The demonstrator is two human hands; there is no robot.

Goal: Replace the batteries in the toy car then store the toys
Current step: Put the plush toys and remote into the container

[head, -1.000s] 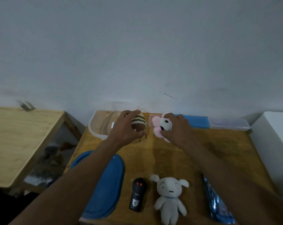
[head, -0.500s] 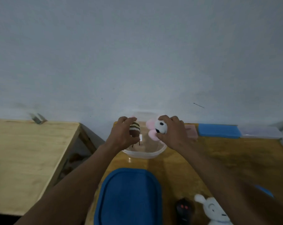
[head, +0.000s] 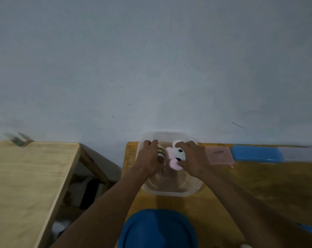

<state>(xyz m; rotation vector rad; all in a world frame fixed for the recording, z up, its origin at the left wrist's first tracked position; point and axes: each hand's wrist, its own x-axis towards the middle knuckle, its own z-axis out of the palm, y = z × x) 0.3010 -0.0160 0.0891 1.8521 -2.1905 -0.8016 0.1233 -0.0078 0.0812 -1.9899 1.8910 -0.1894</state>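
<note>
While both hands were reaching into the clear plastic tub [head: 169, 191] at the table's [head: 259, 185] back left corner, the left hand [head: 149, 162] was wrapped tight around a little striped brown plush [head: 161, 152] and the right hand [head: 192, 158] was clamped on a white and pink plush [head: 178, 154], the two toys touching over the middle of the tub. Closer in, a blue lid [head: 157, 230] lay at the front edge, while a pink case [head: 219, 155] and a blue box [head: 257, 153] ran along the back edge by the wall, with a second wooden table [head: 26, 176] off past the left edge.
</note>
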